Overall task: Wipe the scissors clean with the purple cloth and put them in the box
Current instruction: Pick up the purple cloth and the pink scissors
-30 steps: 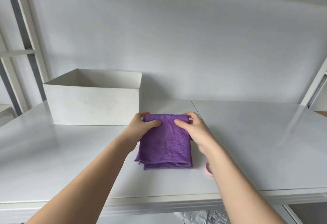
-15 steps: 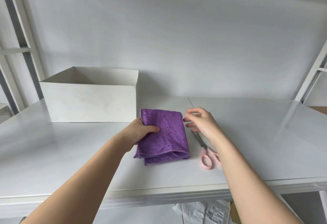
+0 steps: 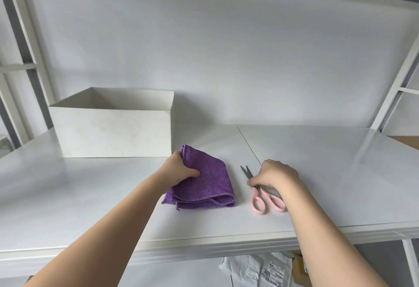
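A folded purple cloth (image 3: 208, 184) lies on the white shelf (image 3: 317, 173), just in front of the open white box (image 3: 113, 132). My left hand (image 3: 179, 171) grips the cloth's left edge, thumb on top. To the right lie pink-handled scissors (image 3: 263, 198), blades pointing away from me and slightly apart. My right hand (image 3: 274, 175) is down over the middle of the scissors, fingertips pinching near the pivot; part of the blades is hidden under it.
The box stands at the back left, against the white wall. Upright shelf posts (image 3: 394, 96) rise at both sides. A seam (image 3: 248, 143) runs across the shelf. White packages (image 3: 256, 268) lie below the front edge.
My right hand let go of the cloth and moved right and down onto the scissors. The left hand pulled the cloth slightly left and turned it, which uncovered the scissors.
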